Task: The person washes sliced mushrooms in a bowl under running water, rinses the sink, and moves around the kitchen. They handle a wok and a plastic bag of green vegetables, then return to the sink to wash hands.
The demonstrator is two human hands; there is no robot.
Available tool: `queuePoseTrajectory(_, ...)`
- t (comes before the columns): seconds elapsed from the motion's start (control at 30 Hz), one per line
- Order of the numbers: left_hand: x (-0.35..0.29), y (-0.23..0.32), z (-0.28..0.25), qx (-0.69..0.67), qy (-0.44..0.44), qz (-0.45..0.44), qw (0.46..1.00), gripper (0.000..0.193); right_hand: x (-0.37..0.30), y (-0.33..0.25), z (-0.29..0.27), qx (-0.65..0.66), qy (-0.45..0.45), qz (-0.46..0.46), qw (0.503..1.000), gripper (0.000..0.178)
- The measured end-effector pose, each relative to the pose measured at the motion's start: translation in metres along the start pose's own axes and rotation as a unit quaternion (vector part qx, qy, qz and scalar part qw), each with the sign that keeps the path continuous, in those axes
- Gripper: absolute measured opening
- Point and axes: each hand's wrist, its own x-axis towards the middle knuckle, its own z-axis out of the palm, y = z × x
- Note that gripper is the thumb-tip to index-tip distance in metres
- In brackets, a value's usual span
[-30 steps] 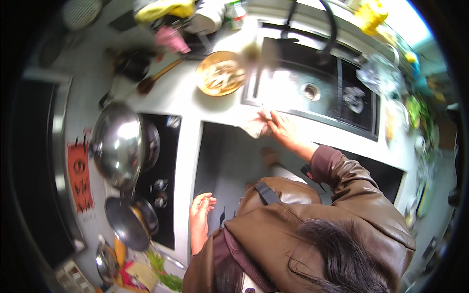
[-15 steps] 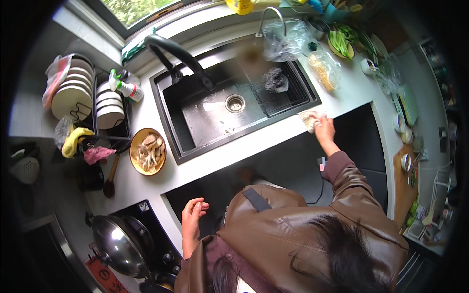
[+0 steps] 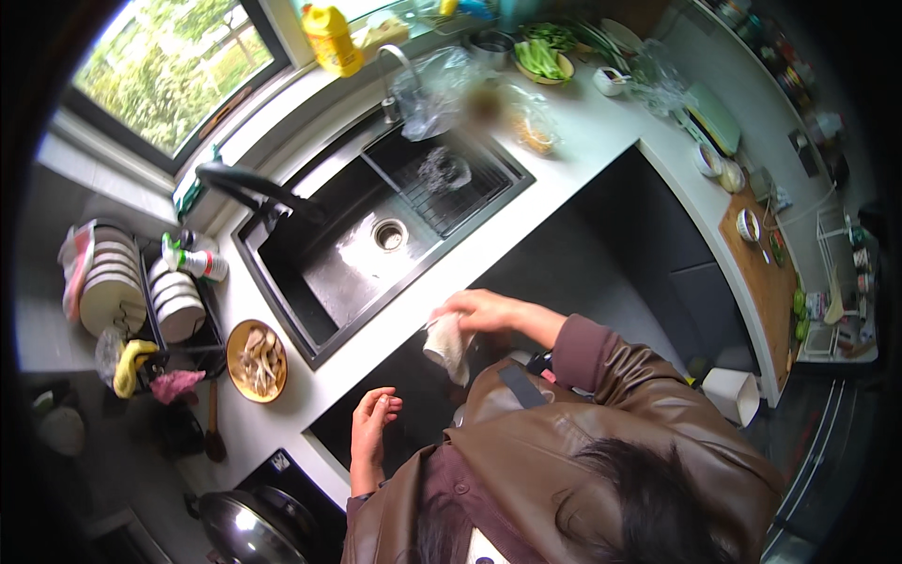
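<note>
The right hand (image 3: 484, 312) has its grip closed on a pale crumpled cloth (image 3: 448, 344), which hangs from the fingers just off the front edge of the white bench (image 3: 413, 315), in front of the black sink (image 3: 376, 240). The left hand (image 3: 371, 423) is held out empty, fingers loosely curled, near the same bench edge; it seems to touch nothing, though the view is small. A wooden bowl (image 3: 256, 360) sits on the bench left of the sink.
</note>
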Motion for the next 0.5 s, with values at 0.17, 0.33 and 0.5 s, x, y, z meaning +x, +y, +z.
queuePoseTrajectory(0.17, 0.040, 0.037, 0.054, 0.066, -0.058, -0.008, 0.996, 0.028, -0.087, 0.053, -0.088, 0.115, 0.178, 0.116, 0.970, 0.024)
queuePoseTrajectory(0.33, 0.106, 0.078, 0.154, 0.097, -0.092, 0.001, 0.991, 0.045, -0.178, 0.120, -0.145, 0.213, 0.279, 0.191, 0.917, 0.028)
queuePoseTrajectory(0.5, 0.223, 0.130, 0.297, 0.129, -0.082, 0.082, 0.985, 0.070, -0.275, 0.176, -0.212, 0.257, 0.327, 0.222, 0.882, 0.024)
